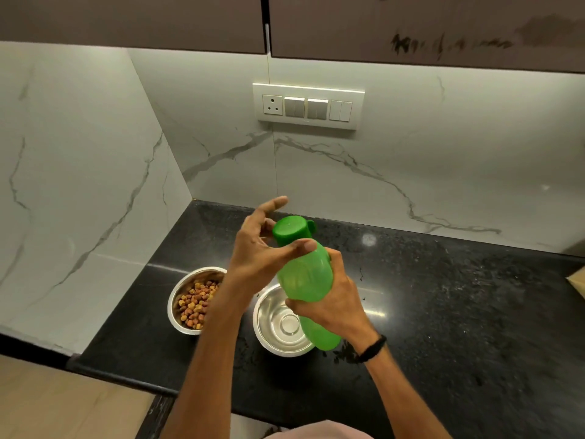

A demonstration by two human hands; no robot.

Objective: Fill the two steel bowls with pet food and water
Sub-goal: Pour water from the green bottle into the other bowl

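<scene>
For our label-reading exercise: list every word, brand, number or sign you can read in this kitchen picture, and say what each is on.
None can be read.
green bottle, held in the right hand: no label or print shows.
Its cap, at the left hand: plain.
switch panel: no readable markings.
The two steel bowls: no visible stamp.
Dark marks on the upper cabinet: smears, not writing.

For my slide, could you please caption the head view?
Right hand holds green bottle over empty steel bowl; left hand at its cap.
</scene>
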